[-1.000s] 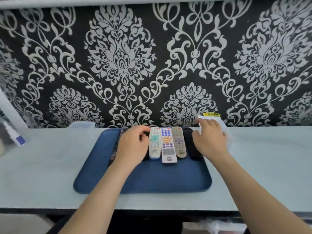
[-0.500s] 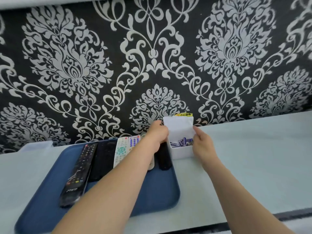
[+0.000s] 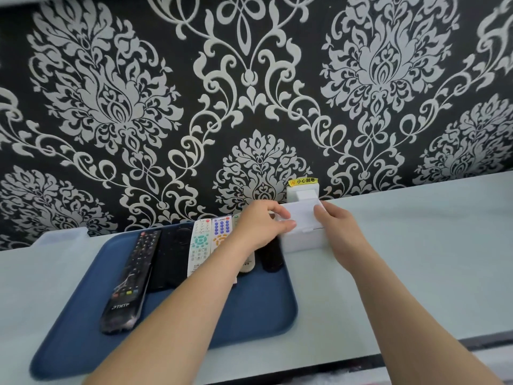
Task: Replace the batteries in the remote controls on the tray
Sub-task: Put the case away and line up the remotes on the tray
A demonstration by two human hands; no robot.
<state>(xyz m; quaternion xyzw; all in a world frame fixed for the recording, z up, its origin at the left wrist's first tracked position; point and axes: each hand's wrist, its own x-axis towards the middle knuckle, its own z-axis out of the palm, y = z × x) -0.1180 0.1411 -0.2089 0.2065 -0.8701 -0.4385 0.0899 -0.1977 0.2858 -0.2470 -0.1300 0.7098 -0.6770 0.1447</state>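
- The white box [image 3: 304, 240] stands on the table [image 3: 416, 245] just off the far right corner of the tray [image 3: 249, 315], beside a black remote [image 3: 270, 257]; a sharp tug on its lid [image 3: 302, 218] could tip or skid it, and any loose batteries inside, hidden now, would scatter
- The left forearm crosses low over the remotes [image 3: 200, 245]; drawing it back carelessly could knock their row askew
- The left hand [image 3: 261, 226] pinches the lid's left edge, thumb on top, fingers curled
- The right hand [image 3: 340, 234] grips the lid's right edge, its fingers [image 3: 319, 211] bent over it
- The remotes lie side by side along the tray's far edge, left of the fingers; neither hand holds one
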